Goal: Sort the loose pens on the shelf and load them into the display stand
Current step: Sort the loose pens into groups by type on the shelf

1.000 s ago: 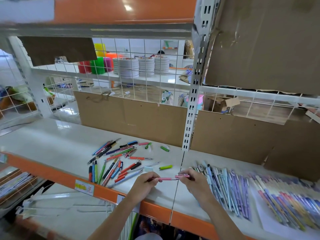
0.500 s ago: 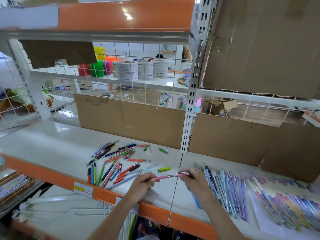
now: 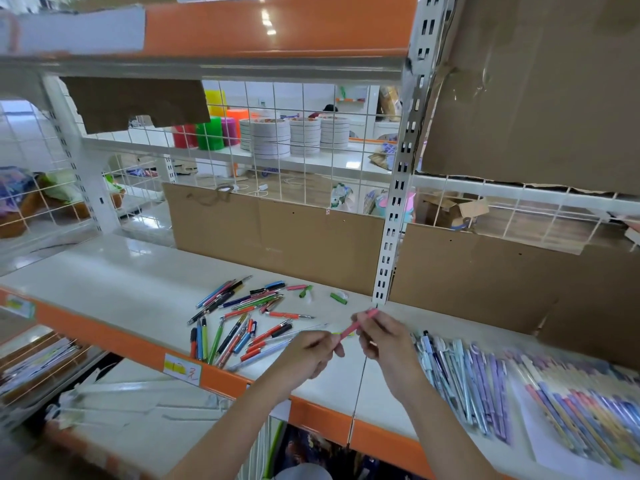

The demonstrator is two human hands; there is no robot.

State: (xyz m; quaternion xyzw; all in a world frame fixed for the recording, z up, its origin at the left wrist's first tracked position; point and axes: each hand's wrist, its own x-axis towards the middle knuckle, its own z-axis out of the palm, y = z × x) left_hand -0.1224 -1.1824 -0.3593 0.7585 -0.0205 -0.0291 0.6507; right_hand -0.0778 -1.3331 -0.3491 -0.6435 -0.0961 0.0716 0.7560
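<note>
Your left hand and your right hand are both raised just above the shelf, near its front edge and over the seam between its two panels. Together they hold one pink pen. The pen is tilted: its lower end is pinched in the curled fingers of your left hand, and its upper end passes between the thumb and fingers of your right hand, with the tip showing just past them. Motion blur hides whether the pen is capped.

The loose pens lie in a scattered pile on the left panel of the shelf, between its middle and its front edge, just left of your left hand. Colours include orange, blue, green, pink and black. Several point toward the front edge; others lie crosswise. Two small green pieces lie apart from the pile, nearer the back edge, close to the slotted upright.

On the right panel, a row of pale blue and purple pens lies side by side, just right of your right wrist. Further toward the right edge, more pens rest in a blurred row on a white sheet.

Brown cardboard stands along the back edge of the shelf. An orange strip with a price label runs along the front edge.
</note>
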